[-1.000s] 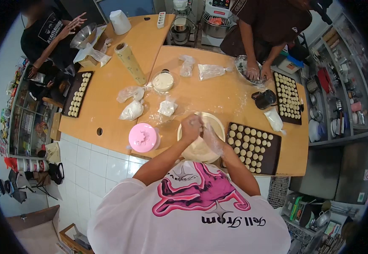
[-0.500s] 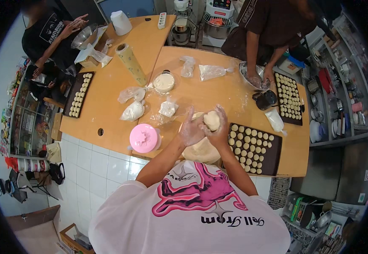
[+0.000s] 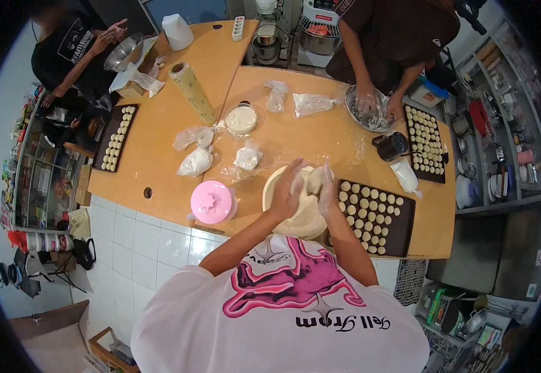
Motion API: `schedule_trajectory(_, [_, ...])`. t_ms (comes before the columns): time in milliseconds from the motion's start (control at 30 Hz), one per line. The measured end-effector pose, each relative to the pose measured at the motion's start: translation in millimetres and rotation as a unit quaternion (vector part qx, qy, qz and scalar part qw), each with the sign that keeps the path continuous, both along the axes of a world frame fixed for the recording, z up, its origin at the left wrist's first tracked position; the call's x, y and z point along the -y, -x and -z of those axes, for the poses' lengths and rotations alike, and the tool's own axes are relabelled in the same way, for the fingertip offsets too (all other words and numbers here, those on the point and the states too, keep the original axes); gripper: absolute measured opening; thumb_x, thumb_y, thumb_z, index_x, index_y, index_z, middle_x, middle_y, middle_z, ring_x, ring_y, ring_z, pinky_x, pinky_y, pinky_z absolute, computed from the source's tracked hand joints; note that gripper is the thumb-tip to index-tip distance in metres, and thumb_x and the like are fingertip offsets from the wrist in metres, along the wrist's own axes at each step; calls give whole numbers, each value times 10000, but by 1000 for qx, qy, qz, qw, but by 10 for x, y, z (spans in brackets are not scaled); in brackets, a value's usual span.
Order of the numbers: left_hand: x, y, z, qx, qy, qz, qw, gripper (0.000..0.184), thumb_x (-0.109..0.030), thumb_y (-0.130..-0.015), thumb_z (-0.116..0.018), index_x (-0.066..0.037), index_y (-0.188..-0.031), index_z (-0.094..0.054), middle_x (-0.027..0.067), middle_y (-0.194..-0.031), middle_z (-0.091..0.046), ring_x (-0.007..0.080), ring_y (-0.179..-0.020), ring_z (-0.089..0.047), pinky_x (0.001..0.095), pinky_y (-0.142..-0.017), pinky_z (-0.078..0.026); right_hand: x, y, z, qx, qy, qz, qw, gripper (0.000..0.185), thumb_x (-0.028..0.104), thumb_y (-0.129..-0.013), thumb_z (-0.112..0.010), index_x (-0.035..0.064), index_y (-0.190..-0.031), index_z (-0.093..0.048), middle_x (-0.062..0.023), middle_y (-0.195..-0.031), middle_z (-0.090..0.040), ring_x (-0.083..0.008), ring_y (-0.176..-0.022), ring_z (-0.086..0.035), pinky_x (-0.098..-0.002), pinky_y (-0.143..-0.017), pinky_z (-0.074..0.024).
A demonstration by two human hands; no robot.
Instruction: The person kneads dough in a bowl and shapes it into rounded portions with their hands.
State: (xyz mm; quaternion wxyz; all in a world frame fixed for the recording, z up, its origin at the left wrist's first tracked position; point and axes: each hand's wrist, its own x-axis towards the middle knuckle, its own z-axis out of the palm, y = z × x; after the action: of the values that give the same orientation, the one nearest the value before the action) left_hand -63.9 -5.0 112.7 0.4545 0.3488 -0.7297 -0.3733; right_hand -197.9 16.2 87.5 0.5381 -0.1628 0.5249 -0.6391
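Dough lump (image 3: 314, 181) sits between left hand (image 3: 287, 193) and right hand (image 3: 328, 194)

The left fingers stretch out straight, pointing away from the body. The dough lies beside the right fingers, on their palm side; whether they grip it, I cannot tell. Beneath is a pale bowl (image 3: 268, 191). Just right stands a dark tray (image 3: 401, 230) of dough balls; to the left, a pink tub (image 3: 211, 202).

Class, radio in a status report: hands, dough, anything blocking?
Left bare hand open; right bare hand against pale, rounded dough lump. Lump over round cream bowl, between hands. Nothing visibly blocking.
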Motion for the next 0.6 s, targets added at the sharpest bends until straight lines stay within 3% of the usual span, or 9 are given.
schedule_trajectory(33, [-44,66,85,-31,51,12,998,401,-255,-882,-486,-3,-1190,-535,200,-1299,-473,348,-1182,-448,426,-995,-341,-38,-48,-196,45,-8,-55,997,592,563,-898,-407,54,-1196,-465,-14,-1029,-551,-109,-863,-533,-287,-730,-454])
schedule_trajectory(133, [-11,34,2,136,160,-31,977,423,-260,-861,-515,-8,-1201,-533,190,-1312,-465,333,-1176,-449,429,-993,-344,-156,-124,-477,103,-33,-209,972,790,699,-862,-237,55,-1289,-399,-41,-1123,-531,-133,-1024,-493,-318,-885,-399])
schedule_trajectory(167, [30,43,-51,102,177,-60,977,301,-227,-836,-556,-2,-1028,-615,175,-1144,-581,340,-1097,-509,430,-916,-417,-176,-129,-412,63,-38,-251,965,847,724,-845,-189,49,-1320,-375,-60,-1163,-525,-151,-1091,-470,-330,-944,-363])
schedule_trajectory(267, [151,-17,62,98,137,-34,985,216,-214,-811,-597,0,-805,-628,127,-839,-645,333,-888,-585,403,-758,-478,-214,-89,-109,-102,-13,-344,933,988,758,-804,-54,-5,-1387,-286,-149,-1319,-452,-235,-1279,-366,-365,-1083,-224])
schedule_trajectory(300, [224,18,65,41,170,-58,983,294,-222,-836,-605,-12,-635,-562,78,-589,-569,273,-631,-573,386,-602,-462,-226,-71,-379,-149,-18,-386,910,999,754,-805,-40,-23,-1384,-281,-162,-1326,-445,-245,-1293,-352,-368,-1090,-212])
schedule_trajectory(367, [215,19,-262,-50,-179,-67,980,343,-264,-867,-587,-27,-622,-552,72,-560,-543,234,-548,-526,385,-561,-438,-177,-21,-350,-177,-4,-425,888,998,721,-835,-34,-87,-1327,-351,-208,-1317,-451,-271,-1260,-401,-376,-1084,-227])
schedule_trajectory(433, [285,10,-302,-173,-392,-42,903,385,-345,-890,-540,-40,-655,-552,67,-553,-530,209,-512,-508,378,-542,-429,-98,125,-444,-153,-35,-424,892,970,699,-854,-46,-92,-1306,-380,-224,-1301,-465,-288,-1230,-433,-379,-1073,-248])
schedule_trajectory(533, [530,-17,225,-397,-506,42,765,507,-523,-913,-425,-57,-773,-565,62,-579,-531,194,-528,-523,357,-546,-442,-40,226,-460,-302,21,-253,919,631,501,-910,-384,-7,-1275,-464,-212,-1306,-467,-322,-1180,-468,-403,-1007,-338])
schedule_trajectory(600, [510,20,417,-483,-556,219,641,576,-603,-894,-338,-74,-855,-563,82,-719,-564,213,-666,-548,395,-642,-454,-51,89,-501,-524,182,-75,828,590,457,-850,-534,13,-1239,-512,-214,-1305,-464,-338,-1199,-447,-417,-1009,-332])
